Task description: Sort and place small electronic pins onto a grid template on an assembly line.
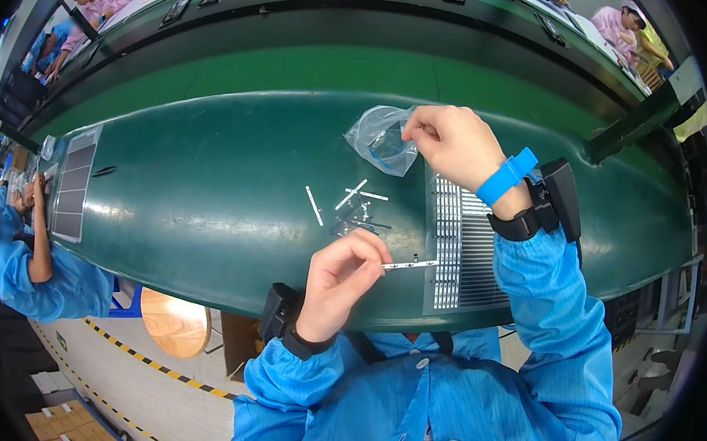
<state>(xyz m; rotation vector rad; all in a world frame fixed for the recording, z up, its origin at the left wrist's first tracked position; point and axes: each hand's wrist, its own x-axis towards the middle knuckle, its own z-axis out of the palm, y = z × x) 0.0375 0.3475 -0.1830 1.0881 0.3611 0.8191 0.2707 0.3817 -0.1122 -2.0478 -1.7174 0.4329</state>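
Observation:
My left hand [343, 277] pinches one end of a thin, pale strip [410, 265] with small dark parts along it. The strip's other end reaches over the edge of a slotted tray [481, 259], where rows of similar strips lie side by side. My right hand [456, 146] is closed, its fingertips at the right edge of a clear plastic bag [381, 141]; whatever is between them is hidden. Small items show dimly through the bag. Beyond my left hand lie several loose strips [314, 205] and a small heap of dark, thin pieces [359, 220].
The green table [229, 204] curves across the view. At its left end, a co-worker in blue [24, 260] sits by another panelled tray [76, 186], with a small dark tool [105, 171] nearby. A dark post [650, 122] stands at right. Other people work at the far bench.

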